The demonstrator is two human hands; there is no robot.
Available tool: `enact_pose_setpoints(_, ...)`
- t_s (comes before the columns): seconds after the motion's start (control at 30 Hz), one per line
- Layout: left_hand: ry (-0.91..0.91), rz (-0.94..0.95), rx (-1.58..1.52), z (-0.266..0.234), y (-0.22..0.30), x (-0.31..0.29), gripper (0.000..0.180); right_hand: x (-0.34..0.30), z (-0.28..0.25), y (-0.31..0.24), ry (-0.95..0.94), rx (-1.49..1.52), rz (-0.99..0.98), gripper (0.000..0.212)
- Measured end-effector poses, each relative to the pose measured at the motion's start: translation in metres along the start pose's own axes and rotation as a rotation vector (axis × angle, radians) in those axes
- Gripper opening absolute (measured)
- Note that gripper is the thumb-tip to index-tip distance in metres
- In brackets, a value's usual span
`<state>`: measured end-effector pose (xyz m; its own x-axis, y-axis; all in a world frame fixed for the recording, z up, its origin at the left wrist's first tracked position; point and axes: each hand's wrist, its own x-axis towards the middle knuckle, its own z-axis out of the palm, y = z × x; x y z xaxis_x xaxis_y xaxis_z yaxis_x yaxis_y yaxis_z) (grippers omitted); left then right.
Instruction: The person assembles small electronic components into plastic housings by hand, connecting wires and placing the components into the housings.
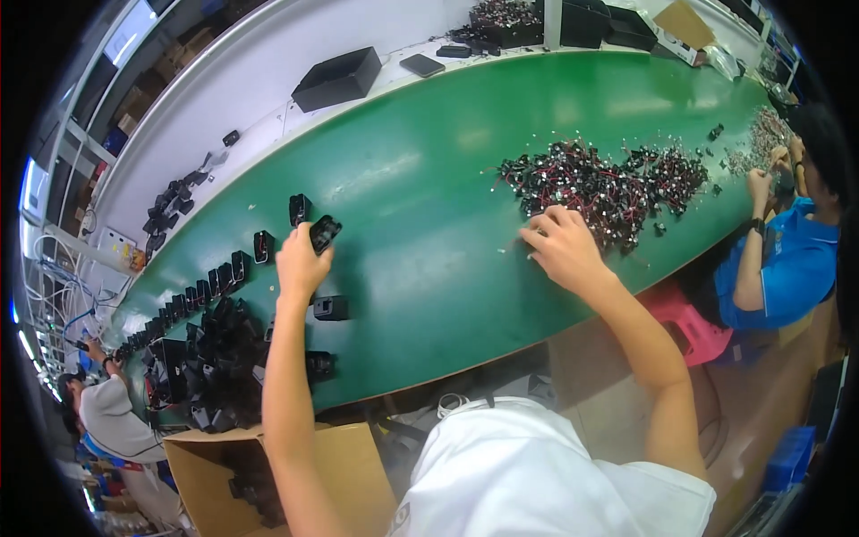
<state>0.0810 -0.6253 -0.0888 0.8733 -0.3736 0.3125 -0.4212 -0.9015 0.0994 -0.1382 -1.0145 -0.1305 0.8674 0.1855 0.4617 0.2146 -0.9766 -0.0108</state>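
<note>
My left hand [302,261] is closed around a small black plastic housing [326,234], its open hollow side facing up. Just beyond it, another black housing [300,208] stands on the green table. A single black housing [331,308] lies to the right of my left forearm. My right hand [565,248] is at the near left edge of a large pile of small parts with red and black wires [617,183]. Its fingers are bent and apart, and I see nothing between them.
A row of black housings [215,279] curves leftward beside a heap of them [224,358]. A cardboard box [358,461] stands below the table's near edge. A black bin [338,79] sits on the far ledge. Co-workers sit at right [774,268] and far left [116,416].
</note>
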Motion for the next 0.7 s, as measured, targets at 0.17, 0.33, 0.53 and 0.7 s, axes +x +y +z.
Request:
enact_pose_setpoints(0.17,0.152,0.089,-0.767,-0.021,0.106,-0.032,0.051,0.028,0.021,-0.025,-0.072,0.191,0.036,0.02)
enact_pose_setpoints(0.33,0.017,-0.067,-1.041,-0.004,0.13,-0.097,0.051,0.054,0.03,-0.052,-0.11,0.789,0.175,0.024)
enact_pose_setpoints(0.53,-0.072,-0.24,-1.19,0.02,0.126,-0.131,0.046,0.056,0.044,-0.067,-0.14,0.818,0.243,0.023)
enact_pose_setpoints(0.7,0.057,-0.172,-1.059,0.037,0.128,-0.129,0.033,0.052,0.043,-0.071,0.092,0.797,0.182,0.024)
